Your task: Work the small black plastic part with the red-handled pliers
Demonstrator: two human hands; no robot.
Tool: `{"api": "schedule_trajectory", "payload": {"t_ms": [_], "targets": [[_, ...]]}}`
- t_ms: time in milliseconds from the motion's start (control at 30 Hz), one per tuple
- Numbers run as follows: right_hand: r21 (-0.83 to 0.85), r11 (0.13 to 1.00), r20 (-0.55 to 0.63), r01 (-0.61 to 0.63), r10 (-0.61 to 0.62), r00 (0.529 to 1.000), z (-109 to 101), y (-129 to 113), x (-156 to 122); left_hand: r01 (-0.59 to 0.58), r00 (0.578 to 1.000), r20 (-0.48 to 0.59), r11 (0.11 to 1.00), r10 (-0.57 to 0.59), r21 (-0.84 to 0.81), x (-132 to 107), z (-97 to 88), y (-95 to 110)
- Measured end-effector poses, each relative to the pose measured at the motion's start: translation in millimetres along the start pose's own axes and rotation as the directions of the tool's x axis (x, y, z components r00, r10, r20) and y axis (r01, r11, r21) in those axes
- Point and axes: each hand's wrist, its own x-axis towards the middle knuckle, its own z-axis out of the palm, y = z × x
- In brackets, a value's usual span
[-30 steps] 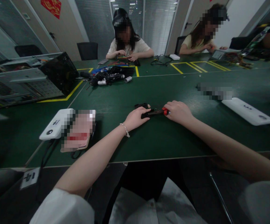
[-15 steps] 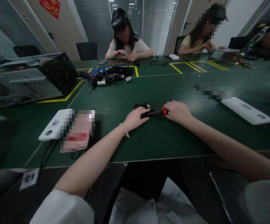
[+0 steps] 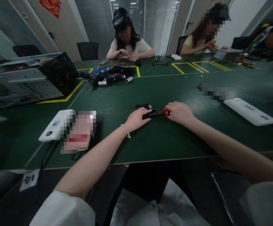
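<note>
Close to the middle of the table, my left hand [image 3: 137,120] is closed, thumb and fingers gripping a small black part [image 3: 147,115]. A silver bracelet is around that wrist. My right hand [image 3: 181,112] wraps round a tool with a red handle [image 3: 166,112]; its dark front end reaches left and meets the black part. Whether it is pliers or another tool is too small to tell. Just behind my left hand lies another small black piece [image 3: 143,106] on the green tabletop [image 3: 136,144].
An opened computer case [image 3: 25,78] stands at the left. A power bank [image 3: 56,125] and a pink phone-like object [image 3: 79,131] lie nearer, another power bank [image 3: 249,111] at right. A pile of tools and cables [image 3: 110,75] lies beyond. Two people sit across the table.
</note>
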Motion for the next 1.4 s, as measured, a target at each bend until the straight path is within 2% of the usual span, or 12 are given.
{"api": "schedule_trajectory", "payload": {"t_ms": [867,1167,1400], "targets": [[-0.046,0.999,-0.048,0.023,-0.025,0.999,-4.1,-1.9,-1.4,0.033,0.999,0.012,0.999,-0.033,-0.01,-1.9,-5.2,7.3],[-0.009,1.0,0.002,-0.012,0.012,1.0,-2.4,-2.4,-0.8,-0.006,1.0,-0.015,1.0,0.006,-0.005,0.2,1.8,-0.9],[-0.009,1.0,0.005,-0.006,0.006,1.0,-1.3,-1.2,-0.4,0.008,1.0,-0.008,1.0,-0.008,-0.004,-0.7,-0.5,2.4]]}}
